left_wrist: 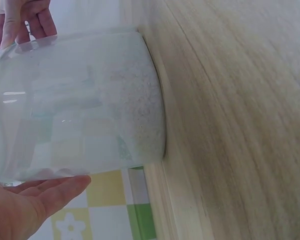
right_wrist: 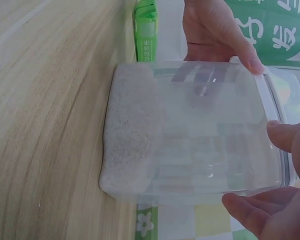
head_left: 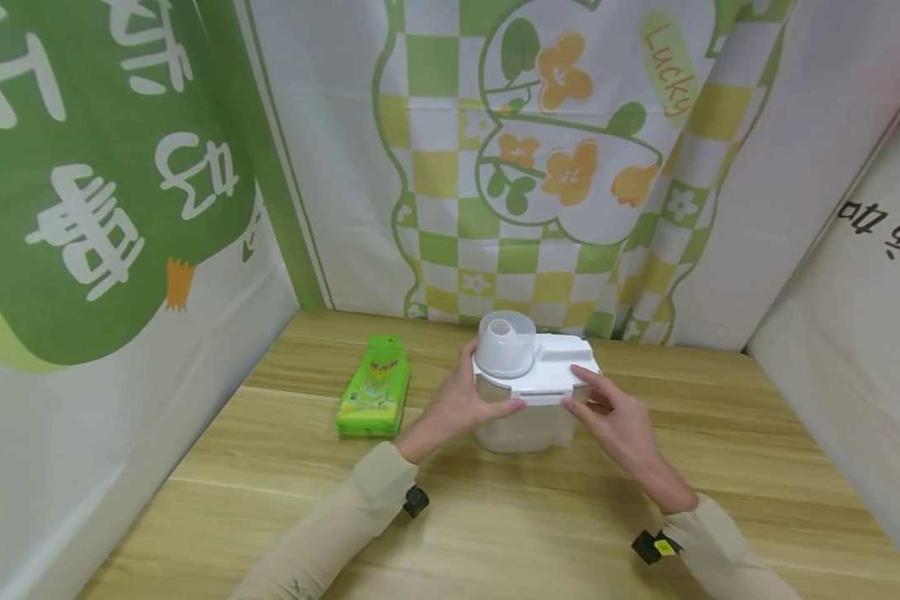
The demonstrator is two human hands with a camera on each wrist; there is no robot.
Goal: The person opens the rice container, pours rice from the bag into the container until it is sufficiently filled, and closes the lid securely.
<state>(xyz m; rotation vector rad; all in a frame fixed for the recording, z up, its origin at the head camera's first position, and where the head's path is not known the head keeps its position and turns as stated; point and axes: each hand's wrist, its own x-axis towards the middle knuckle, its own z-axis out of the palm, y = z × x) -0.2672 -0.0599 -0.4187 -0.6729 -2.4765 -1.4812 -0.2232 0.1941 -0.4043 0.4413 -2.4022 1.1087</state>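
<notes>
A clear plastic food storage container (head_left: 523, 432) stands on the table, its white lid (head_left: 551, 371) on top. White grains (right_wrist: 132, 125) fill its lower part. A translucent measuring cup (head_left: 506, 346) sits on the lid's left side. My left hand (head_left: 456, 402) grips the container's left side near the top, thumb along the front by the lid's front clip (head_left: 542, 397). At the right front corner, my right hand (head_left: 621, 423) holds the lid and upper wall, with its thumb at the clip's right end and a finger on top of the lid.
A bright green packet (head_left: 377, 390) lies on the wooden table (head_left: 495, 533), left of the container. Behind the table hangs a checked curtain (head_left: 517, 208) with flowers. Printed fabric walls (head_left: 105, 192) close in both sides.
</notes>
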